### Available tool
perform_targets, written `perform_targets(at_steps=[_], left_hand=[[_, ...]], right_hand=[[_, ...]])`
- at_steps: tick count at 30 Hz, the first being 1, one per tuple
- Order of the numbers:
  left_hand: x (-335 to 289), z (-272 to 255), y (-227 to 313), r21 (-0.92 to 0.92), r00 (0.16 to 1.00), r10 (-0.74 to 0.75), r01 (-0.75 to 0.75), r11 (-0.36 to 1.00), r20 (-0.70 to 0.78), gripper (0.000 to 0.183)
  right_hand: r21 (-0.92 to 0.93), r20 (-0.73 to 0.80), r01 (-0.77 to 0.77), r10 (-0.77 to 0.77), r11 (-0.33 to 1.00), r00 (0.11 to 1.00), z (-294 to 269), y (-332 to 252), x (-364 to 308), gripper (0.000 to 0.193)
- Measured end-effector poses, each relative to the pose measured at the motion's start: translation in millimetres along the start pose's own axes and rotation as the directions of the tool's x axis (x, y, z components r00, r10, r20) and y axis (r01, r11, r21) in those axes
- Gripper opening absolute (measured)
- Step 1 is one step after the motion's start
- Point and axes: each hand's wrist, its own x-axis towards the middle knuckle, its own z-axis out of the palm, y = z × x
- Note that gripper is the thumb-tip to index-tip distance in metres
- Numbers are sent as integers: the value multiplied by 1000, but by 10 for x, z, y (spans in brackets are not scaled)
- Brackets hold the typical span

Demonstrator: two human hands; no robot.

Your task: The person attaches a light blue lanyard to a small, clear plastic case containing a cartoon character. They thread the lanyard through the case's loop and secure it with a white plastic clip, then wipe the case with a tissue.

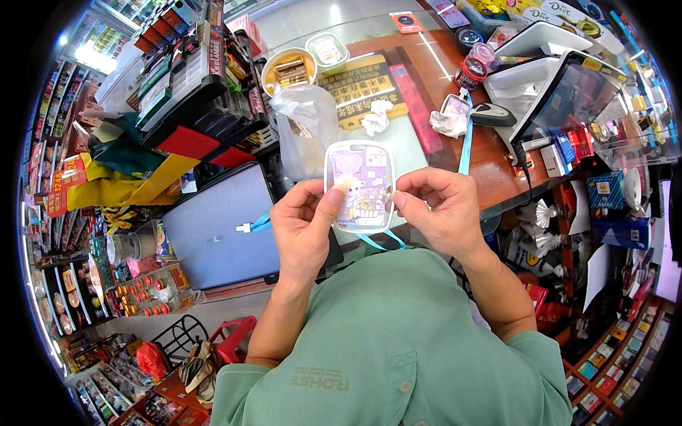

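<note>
A card holder (371, 174) with a clear, pale rim and a purple cartoon picture is held upright in front of my chest, over the counter's near edge. My left hand (304, 220) grips its left side, the thumb lying across the front. On the right edge, my right hand (446, 207) pinches the rim between thumb and fingers. Beneath the holder hangs part of a light blue lanyard (383, 245). Another light blue strap end with a white clip (244, 228) shows left of my left wrist. The fingers behind the holder are hidden.
A closed blue-grey laptop (213, 227) lies to the left. Beyond the holder are a plastic bag (304, 128), crumpled tissue (376, 117) and a food bowl (289, 69). A second card holder (455, 106), a handheld scanner (494, 115) and a screen (568, 99) stand at the right.
</note>
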Motion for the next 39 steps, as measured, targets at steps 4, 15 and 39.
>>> perform_targets(at_steps=[4, 15, 39], left_hand=[[26, -15, -45, 9, 1000, -30, 30, 1000, -2, 20], [70, 15, -91, 134, 997, -75, 72, 988, 18, 35], [1, -94, -294, -188, 928, -223, 287, 939, 300, 30]], right_hand=[[-1, 3, 15, -15, 1000, 1000, 12, -24, 2, 11], [-98, 54, 67, -62, 993, 997, 38, -3, 1, 9], [-62, 45, 134, -131, 989, 990, 77, 187, 93, 36]])
